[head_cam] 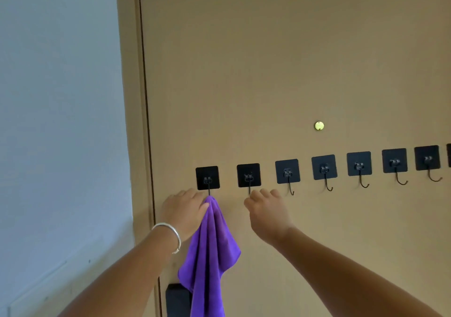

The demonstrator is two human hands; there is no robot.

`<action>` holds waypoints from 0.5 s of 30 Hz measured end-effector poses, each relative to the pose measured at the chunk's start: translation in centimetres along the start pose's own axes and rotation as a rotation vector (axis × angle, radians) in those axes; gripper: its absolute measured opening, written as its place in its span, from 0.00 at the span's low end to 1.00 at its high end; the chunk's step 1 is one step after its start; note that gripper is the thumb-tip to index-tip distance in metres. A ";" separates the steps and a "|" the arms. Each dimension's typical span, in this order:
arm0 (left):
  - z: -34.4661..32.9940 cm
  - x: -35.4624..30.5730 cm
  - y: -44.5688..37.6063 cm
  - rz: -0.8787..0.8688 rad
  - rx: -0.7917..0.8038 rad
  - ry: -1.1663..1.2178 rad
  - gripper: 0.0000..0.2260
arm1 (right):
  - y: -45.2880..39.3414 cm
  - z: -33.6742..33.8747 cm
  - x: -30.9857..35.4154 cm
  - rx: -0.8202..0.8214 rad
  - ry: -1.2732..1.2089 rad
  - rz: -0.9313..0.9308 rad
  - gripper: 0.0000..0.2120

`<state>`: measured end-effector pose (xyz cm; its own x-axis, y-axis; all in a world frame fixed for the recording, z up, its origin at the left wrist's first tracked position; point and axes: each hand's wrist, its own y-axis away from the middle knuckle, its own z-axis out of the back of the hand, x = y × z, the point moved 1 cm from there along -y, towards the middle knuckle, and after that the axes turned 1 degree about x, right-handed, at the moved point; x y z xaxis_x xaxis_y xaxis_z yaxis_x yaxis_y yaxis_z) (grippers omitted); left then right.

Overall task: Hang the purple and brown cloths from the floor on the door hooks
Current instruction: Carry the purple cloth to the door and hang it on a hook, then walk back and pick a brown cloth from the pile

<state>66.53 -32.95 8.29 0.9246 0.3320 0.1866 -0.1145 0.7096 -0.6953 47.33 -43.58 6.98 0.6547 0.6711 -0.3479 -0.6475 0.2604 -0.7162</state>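
A purple cloth (210,251) hangs in folds from the leftmost black hook (207,178) on the tan door (268,73). My left hand (184,210), with a silver bangle on its wrist, pinches the cloth just under that hook. To the right, my right hand (267,210) is raised against the door with its fingers curled and nothing in them. It covers the lower end of the second hook (248,175). No brown cloth is in view.
Several more black adhesive hooks (324,168) run in a row to the right, all bare. A small brass peephole (319,125) sits above them. A black lock plate (177,299) is low on the door, and a pale wall (61,121) is on the left.
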 end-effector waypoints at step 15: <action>-0.6 -24.2 -7.6 -0.474 -0.168 0.303 0.24 | 13.5 4.7 -20.7 0.138 0.301 -0.411 0.15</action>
<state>45.23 -46.77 8.59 0.9263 -0.2079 0.3143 0.3733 0.6204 -0.6897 23.22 -50.75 7.37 0.9352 0.2710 -0.2281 -0.3462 0.5627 -0.7507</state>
